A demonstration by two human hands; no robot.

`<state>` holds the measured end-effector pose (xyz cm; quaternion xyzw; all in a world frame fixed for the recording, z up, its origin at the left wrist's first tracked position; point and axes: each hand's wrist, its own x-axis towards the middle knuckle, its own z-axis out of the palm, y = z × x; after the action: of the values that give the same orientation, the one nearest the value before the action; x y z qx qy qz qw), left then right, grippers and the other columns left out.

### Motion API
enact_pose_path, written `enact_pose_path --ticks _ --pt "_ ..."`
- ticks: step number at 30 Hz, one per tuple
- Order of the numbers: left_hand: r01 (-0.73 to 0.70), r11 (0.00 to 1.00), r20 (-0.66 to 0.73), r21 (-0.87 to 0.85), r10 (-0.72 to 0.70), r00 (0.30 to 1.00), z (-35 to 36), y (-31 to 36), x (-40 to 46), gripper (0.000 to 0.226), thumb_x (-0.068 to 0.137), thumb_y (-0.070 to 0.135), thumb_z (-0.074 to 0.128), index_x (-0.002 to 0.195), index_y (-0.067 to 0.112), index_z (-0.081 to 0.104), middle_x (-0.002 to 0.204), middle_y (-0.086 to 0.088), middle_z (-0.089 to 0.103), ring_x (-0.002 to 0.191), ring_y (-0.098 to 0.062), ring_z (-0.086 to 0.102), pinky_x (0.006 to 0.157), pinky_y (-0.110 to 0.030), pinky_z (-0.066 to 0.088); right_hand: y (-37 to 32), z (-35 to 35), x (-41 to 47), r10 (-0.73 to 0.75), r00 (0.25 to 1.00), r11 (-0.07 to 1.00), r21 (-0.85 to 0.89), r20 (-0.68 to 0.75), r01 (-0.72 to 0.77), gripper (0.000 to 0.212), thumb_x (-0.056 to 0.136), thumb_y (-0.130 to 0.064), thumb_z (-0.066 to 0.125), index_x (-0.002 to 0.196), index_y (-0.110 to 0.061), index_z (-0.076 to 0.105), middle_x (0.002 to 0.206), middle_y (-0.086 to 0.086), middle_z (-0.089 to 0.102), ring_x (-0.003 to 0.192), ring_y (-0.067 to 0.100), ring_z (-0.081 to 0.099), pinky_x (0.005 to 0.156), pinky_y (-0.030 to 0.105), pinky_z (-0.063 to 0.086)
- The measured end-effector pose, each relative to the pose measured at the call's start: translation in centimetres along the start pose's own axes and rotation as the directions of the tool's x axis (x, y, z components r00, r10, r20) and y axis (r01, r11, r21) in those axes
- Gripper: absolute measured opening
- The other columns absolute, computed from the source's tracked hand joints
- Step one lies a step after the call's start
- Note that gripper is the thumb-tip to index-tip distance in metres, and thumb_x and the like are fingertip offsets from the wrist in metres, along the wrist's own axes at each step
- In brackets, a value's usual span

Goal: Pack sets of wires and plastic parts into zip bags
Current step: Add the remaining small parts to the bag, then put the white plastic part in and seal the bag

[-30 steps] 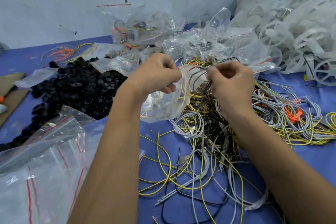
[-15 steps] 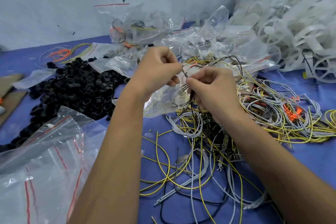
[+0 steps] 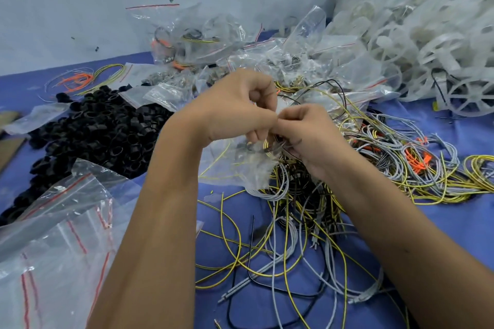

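Fingers (image 3: 260, 104) of both hands pinching clear crinkled zip bag (image 3: 235, 165), coiled yellow-black wires (image 3: 272, 148) inside

We count two hands (image 3: 267, 125), one heap of black plastic rings (image 3: 101, 133), one stack of empty zip bags (image 3: 53, 235), and wires (image 3: 294, 235) too tangled to number.

The counter (image 3: 441, 224) was blue, the wall (image 3: 80, 8) at upper left pale grey with dark specks. Black plastic rings (image 3: 101, 128) lay heaped at left. The loose wires (image 3: 280, 248) at lower centre were yellow with dark stripes, grey, and black; orange strands (image 3: 417, 160) showed at right. The clear zip bags (image 3: 53, 235) at lower left carried red seal lines. White plastic wheels (image 3: 427, 48) filled the upper right.
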<state>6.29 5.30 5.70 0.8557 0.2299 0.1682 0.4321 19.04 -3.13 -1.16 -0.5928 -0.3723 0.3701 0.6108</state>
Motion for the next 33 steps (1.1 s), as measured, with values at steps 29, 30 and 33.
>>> enact_pose_path --ticks 29,30,33 --pt "-0.057 0.966 -0.016 -0.253 0.055 0.998 0.3 0.4 0.0 0.021 0.08 -0.018 0.054 0.079 0.002 0.056 0.061 -0.016 0.062 0.051 -0.02 0.062 0.051 -0.024 0.052 0.1 0.6 -0.5 -0.559 0.82 0.671 -0.514 0.125 0.535 0.047 0.075 0.01 0.069 0.062 -0.033 0.053 0.059 -0.016 0.052 0.06 0.005 0.049 0.058 0.024 0.039" --pt "-0.05 0.971 -0.047 -0.233 0.04 0.998 0.3 0.2 0.1 0.021 0.079 -0.017 0.055 0.078 0.003 0.057 0.06 -0.015 0.062 0.05 -0.019 0.062 0.05 -0.024 0.052 0.1 0.4 -0.4 -0.569 0.818 0.7 -0.472 0.083 0.536 0.037 0.077 0.007 0.069 0.066 -0.027 0.06 0.062 -0.012 0.057 0.061 0.005 0.053 0.059 0.021 0.04" --pt "0.012 0.988 -0.179 -0.155 -0.04 0.983 -0.2 -0.8 0.1 0.021 0.08 -0.014 0.055 0.074 0.006 0.056 0.056 -0.011 0.062 0.047 -0.015 0.061 0.049 -0.023 0.051 -0.4 -0.3 -0.1 -0.604 0.795 0.658 -0.527 0.057 0.538 0.013 0.086 -0.009 0.075 0.074 -0.014 0.069 0.062 -0.006 0.061 0.055 0.011 0.055 0.057 0.022 0.04"
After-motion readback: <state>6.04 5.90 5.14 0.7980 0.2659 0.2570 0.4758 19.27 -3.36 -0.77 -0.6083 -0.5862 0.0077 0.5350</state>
